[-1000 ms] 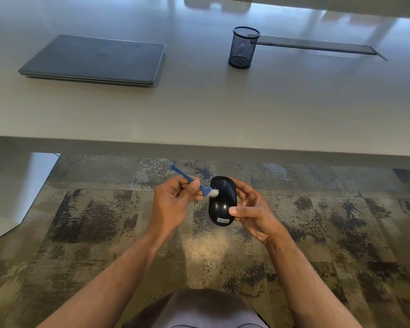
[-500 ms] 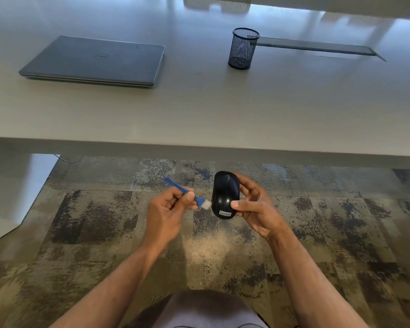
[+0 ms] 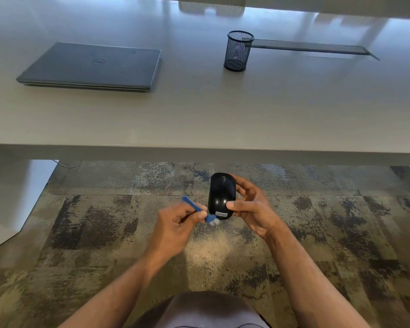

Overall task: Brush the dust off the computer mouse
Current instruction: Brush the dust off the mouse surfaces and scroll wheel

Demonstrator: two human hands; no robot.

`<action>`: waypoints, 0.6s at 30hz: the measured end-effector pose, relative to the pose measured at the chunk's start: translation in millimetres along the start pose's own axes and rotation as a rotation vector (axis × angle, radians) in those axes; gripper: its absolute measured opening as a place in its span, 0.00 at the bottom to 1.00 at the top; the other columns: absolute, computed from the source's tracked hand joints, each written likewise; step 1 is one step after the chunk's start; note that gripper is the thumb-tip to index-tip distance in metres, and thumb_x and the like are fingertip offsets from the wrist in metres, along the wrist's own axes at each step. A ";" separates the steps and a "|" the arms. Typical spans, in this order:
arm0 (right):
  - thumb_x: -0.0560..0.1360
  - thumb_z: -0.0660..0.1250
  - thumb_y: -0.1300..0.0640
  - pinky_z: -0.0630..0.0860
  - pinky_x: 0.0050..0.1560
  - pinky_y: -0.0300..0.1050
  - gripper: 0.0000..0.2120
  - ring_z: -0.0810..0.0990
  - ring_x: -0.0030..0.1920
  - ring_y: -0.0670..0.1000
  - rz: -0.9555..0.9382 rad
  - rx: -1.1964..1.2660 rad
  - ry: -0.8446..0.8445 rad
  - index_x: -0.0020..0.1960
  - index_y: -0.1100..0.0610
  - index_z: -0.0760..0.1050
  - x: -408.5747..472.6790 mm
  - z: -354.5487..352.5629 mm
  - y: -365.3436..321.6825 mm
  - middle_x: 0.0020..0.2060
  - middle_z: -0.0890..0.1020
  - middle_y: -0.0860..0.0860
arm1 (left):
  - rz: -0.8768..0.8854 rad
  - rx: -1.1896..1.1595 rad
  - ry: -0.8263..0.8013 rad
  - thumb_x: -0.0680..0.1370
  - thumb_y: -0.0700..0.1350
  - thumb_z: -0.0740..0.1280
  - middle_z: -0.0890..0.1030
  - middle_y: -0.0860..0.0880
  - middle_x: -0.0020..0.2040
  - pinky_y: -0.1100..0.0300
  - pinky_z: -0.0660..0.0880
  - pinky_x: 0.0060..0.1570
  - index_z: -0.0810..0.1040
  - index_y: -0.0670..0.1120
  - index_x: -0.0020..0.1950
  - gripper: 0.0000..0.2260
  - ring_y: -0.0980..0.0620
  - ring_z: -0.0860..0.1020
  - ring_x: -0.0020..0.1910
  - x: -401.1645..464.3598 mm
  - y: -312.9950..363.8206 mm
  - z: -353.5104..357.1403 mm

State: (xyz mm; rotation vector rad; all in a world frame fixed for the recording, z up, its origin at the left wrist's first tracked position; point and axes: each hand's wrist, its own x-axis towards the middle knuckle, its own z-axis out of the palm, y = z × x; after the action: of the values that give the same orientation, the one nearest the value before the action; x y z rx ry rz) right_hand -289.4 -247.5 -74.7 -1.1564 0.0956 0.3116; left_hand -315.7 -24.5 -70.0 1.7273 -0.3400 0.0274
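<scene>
The black Lenovo mouse (image 3: 221, 196) is held in the air below the desk edge, over the patterned carpet (image 3: 341, 233), with its top face and scroll wheel turned up toward the camera and its labelled rear end nearest the person. The right hand (image 3: 251, 209) is closed around it, thumb pressed on the rear of the shell near the label and the other fingers curled behind its right flank. Just left of that grip, the left hand (image 3: 175, 227) pinches a small blue brush (image 3: 200, 211) between thumb and fingertips, handle angled up and away to the left; its pale bristles sit at the mouse's lower left corner, touching it or only just clear, which the blur does not settle. The brushing looks under way. To do it well, strokes should probably run from the wheel end down toward the label and off the edge, so dust falls to the floor, not back on the shell, with the mouse turned in the right hand to expose the flanks and wheel gap. Beyond the hands, on the desk (image 3: 223, 119), lie a closed Dell laptop (image 3: 92, 66) and a mesh pen cup (image 3: 238, 50).
</scene>
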 end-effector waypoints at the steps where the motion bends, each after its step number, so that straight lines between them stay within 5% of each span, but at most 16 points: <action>1: 0.55 0.79 0.65 0.83 0.47 0.56 0.41 0.85 0.53 0.59 -0.003 0.002 0.001 0.68 0.57 0.74 0.8 0.4 -0.6 0.61 0.79 0.56 | 0.011 0.047 -0.013 0.74 0.43 0.71 0.84 0.55 0.45 0.54 0.82 0.43 0.83 0.55 0.45 0.06 0.53 0.83 0.42 -3.5 -3.7 0.6; 6: 0.55 0.79 0.65 0.81 0.51 0.60 0.41 0.84 0.54 0.59 -0.002 -0.013 -0.001 0.68 0.57 0.74 1.6 3.8 -1.4 0.61 0.80 0.55 | 0.016 0.046 0.039 0.74 0.49 0.69 0.84 0.56 0.46 0.52 0.82 0.41 0.81 0.55 0.46 0.03 0.54 0.83 0.42 -0.1 2.7 -7.6; 13: 0.56 0.79 0.65 0.82 0.46 0.55 0.42 0.85 0.49 0.60 0.014 -0.043 -0.019 0.69 0.56 0.74 0.9 8.0 4.8 0.62 0.81 0.55 | 0.074 -0.100 0.102 0.75 0.44 0.69 0.84 0.48 0.47 0.54 0.82 0.44 0.81 0.44 0.50 0.07 0.46 0.84 0.42 24.1 14.9 -15.7; 16: 0.56 0.79 0.65 0.82 0.46 0.55 0.42 0.85 0.49 0.62 0.006 -0.039 -0.007 0.69 0.56 0.74 0.0 7.5 5.6 0.62 0.81 0.55 | 0.063 0.003 0.019 0.75 0.41 0.70 0.84 0.48 0.44 0.54 0.82 0.42 0.82 0.40 0.50 0.06 0.50 0.84 0.42 15.5 14.3 -8.1; 18: 0.56 0.80 0.65 0.82 0.45 0.55 0.41 0.83 0.50 0.63 0.003 -0.036 0.005 0.69 0.56 0.74 -1.0 5.6 6.0 0.61 0.81 0.55 | 0.048 0.138 -0.056 0.75 0.41 0.71 0.84 0.53 0.44 0.55 0.81 0.44 0.83 0.47 0.49 0.05 0.55 0.83 0.43 5.1 11.1 -1.8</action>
State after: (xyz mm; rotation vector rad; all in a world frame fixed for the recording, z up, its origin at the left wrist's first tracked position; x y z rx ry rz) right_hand -292.6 -240.3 -77.5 -1.1926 0.0965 0.3138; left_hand -313.2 -25.4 -58.0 1.8583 -0.4298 0.0379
